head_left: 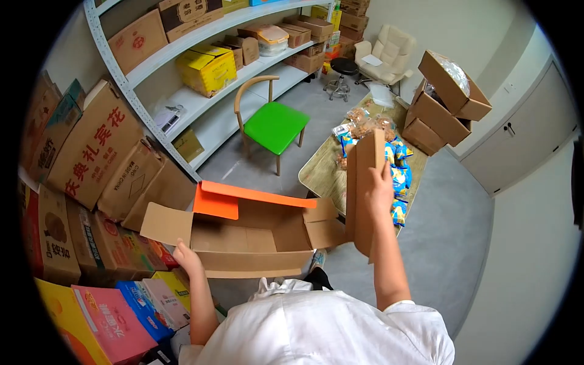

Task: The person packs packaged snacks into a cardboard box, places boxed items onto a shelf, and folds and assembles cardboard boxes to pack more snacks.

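Observation:
My left hand (pixel 188 258) grips the near left corner of an open cardboard box (pixel 255 263), by its side flap. The box is tilted so its bare brown inside faces me. One long flap is bright orange on the outside. My right hand (pixel 380 190) is closed around a long, narrow piece of folded brown cardboard (pixel 360 188), held upright beside the box's right end. Whether this piece touches the box's right flap, I cannot tell. Behind it, blue and yellow snack packets (pixel 399 177) and clear bags of brown food (pixel 368 126) lie on a low table (pixel 322 167).
A chair with a green seat (pixel 277 126) stands before white metal shelves (pixel 216 94) of cartons. Stacked cartons (pixel 91 149) crowd the left side. Open brown boxes (pixel 438 118) are piled at the table's far right. A black stool (pixel 344 67) and cream armchair (pixel 389 55) stand farther back.

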A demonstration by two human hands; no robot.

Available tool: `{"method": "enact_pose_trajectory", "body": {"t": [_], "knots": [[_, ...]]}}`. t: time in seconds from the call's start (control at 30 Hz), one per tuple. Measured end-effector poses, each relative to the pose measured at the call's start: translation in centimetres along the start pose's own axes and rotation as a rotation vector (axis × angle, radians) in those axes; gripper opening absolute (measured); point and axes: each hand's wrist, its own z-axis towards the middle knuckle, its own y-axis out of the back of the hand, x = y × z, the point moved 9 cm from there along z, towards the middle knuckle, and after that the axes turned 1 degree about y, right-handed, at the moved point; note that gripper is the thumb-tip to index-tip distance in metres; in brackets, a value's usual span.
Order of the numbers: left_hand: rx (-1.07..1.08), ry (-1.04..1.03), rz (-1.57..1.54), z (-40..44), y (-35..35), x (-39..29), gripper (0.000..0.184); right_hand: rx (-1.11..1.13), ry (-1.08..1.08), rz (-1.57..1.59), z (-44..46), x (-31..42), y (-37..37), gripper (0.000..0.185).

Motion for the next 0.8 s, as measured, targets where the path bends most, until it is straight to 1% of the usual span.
{"method": "enact_pose_trajectory", "body": {"t": [0.03,0.07,0.13,0.17,0.2,0.27,0.3,0.33,0.4,0.43,0.53,0.67,0.7,0.8], "knots": [[0.005,-0.010,-0.061,0.0,0.0,0.1,0.041,-0.011,-0.056,0.131,0.4,0.7,2.2,0.057],[0.007,-0.006,-0.058,0.0,-0.1,0.1,0.041,-0.061,0.001,0.147,0.3,0.6,3.5,0.066],[-0.030,0.025,-0.029,0.1,0.3,-0.4,0.042,-0.154,0.085,0.312,0.8,1.8,7.1,0.067],[-0.029,0.027,-0.028,0.0,0.1,-1.0,0.042,-0.195,-0.002,0.483,0.8,0.8,7.3,0.059],[-0.064,-0.005,-0.070,-0.3,0.1,-2.2,0.042,-0.193,-0.001,0.483,0.6,0.9,7.9,0.059],[-0.114,-0.037,-0.107,-0.6,0.7,-2.8,0.043,-0.133,-0.238,0.572,-0.2,-1.0,8.1,0.049],[-0.111,-0.033,-0.034,-0.6,0.9,-2.6,0.044,-0.200,-0.122,0.565,0.3,-0.4,8.5,0.033],[-0.108,-0.029,0.039,-0.5,1.2,-2.5,0.044,-0.191,-0.117,0.576,0.1,-0.2,8.1,0.033],[-0.128,-0.030,0.038,-0.5,1.8,-2.3,0.045,-0.137,-0.135,0.678,-0.3,0.4,7.6,0.016],[-0.115,-0.056,0.066,-0.5,1.9,-2.0,0.045,-0.089,-0.159,0.688,-0.5,0.9,7.3,0.012],[-0.090,-0.085,0.101,-0.4,2.4,-1.4,0.046,-0.029,-0.182,0.741,-1.5,1.4,5.3,0.012],[-0.032,-0.030,0.175,-0.7,3.3,1.7,0.047,0.059,-0.223,0.792,-3.7,3.1,2.7,0.007],[-0.016,-0.025,0.216,-0.9,3.4,2.1,0.048,0.121,-0.233,0.799,-4.2,3.9,2.3,0.007],[0.024,0.020,0.236,-1.4,4.0,3.3,0.046,0.128,-0.233,0.881,-5.7,4.9,0.3,0.006]]}}
